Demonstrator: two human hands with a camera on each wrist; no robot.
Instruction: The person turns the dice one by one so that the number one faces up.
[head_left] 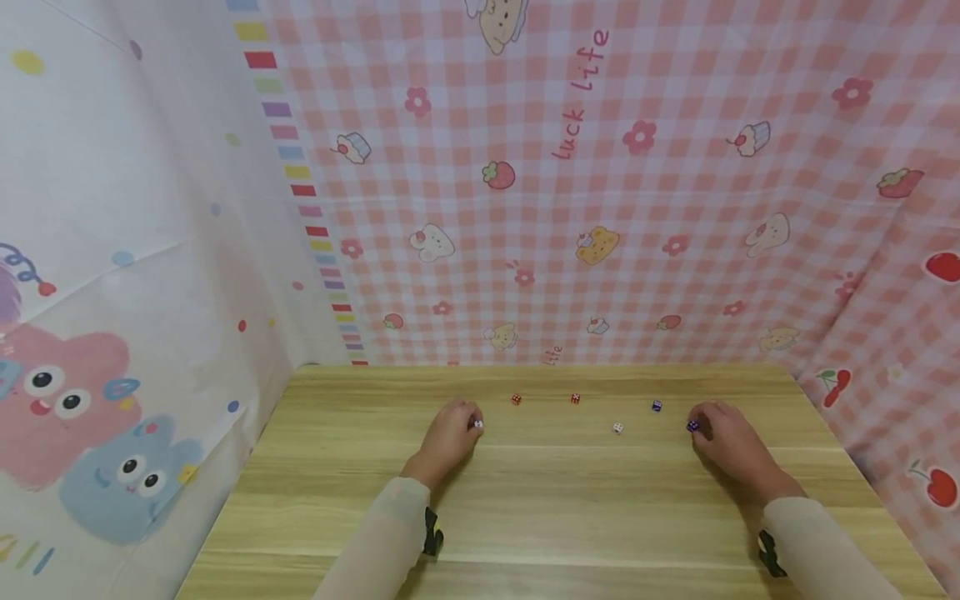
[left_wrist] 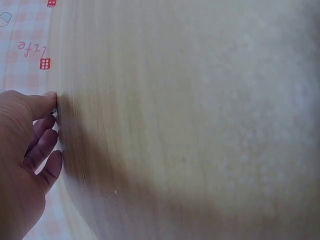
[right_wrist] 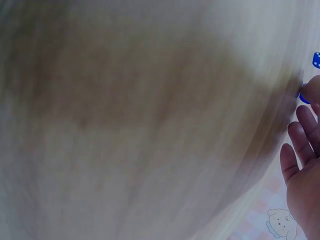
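My left hand [head_left: 448, 437] pinches a white die [head_left: 477, 423] at the tabletop, left of the other dice. In the left wrist view the thumb and fingers hide nearly all of it. On the right side, my right hand [head_left: 731, 446] has a blue die [head_left: 692, 426] between thumb and fingertips; a sliver of this blue die [right_wrist: 304, 95] shows in the right wrist view. A second blue die [head_left: 657, 406] lies just left of that hand. Between the hands also lie a loose white die [head_left: 618, 428], a red die [head_left: 516, 399] and another red die [head_left: 575, 398].
The dice lie toward the far side of a wood-grain table [head_left: 555, 517]. A pink checked cloth [head_left: 465, 208] hangs behind the far edge and along the right. A white cloth with cartoon figures [head_left: 172, 292] hangs at the left.
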